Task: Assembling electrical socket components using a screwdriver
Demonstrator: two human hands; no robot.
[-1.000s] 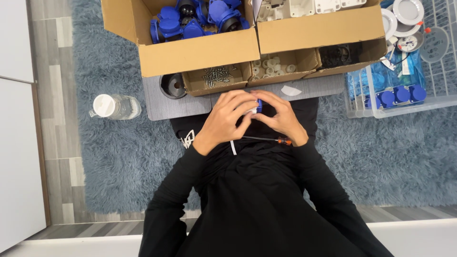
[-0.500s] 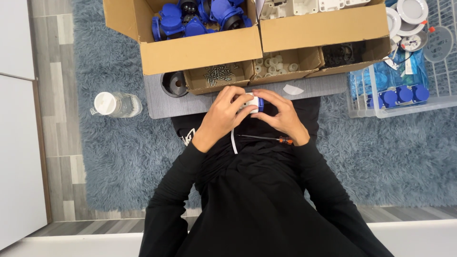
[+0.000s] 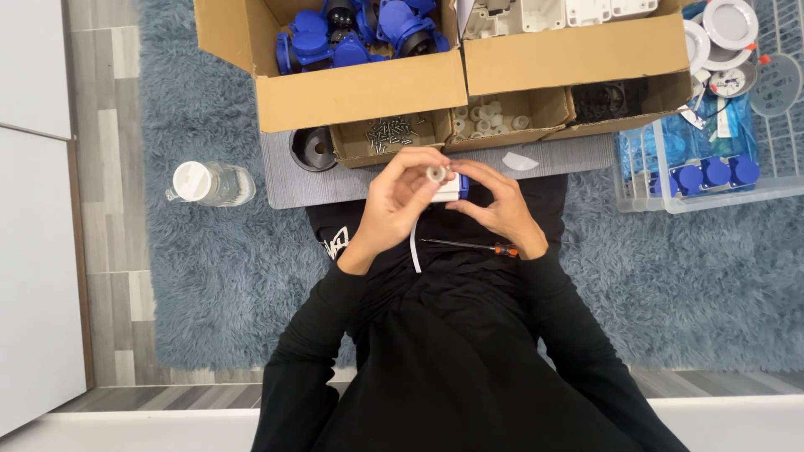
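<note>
Both of my hands meet over my lap around a small white and blue plastic part (image 3: 450, 186). My left hand (image 3: 400, 201) grips it from the left, with a small white ring-shaped piece (image 3: 435, 174) at its fingertips on top. My right hand (image 3: 500, 207) holds the part's right side. A screwdriver with an orange and black handle (image 3: 469, 245) lies across my lap just under my hands.
Ahead stand a cardboard box of blue parts (image 3: 356, 38), a box of white housings (image 3: 553, 17), and small trays of screws (image 3: 389, 132) and white rings (image 3: 486, 115). A black round part (image 3: 312, 149) and a water bottle (image 3: 209, 183) lie left. A clear bin (image 3: 712, 167) sits right.
The part has been turned in my hands: its blue face showed on top before, and now the white side with the small ring faces up. My hands stay in place.
</note>
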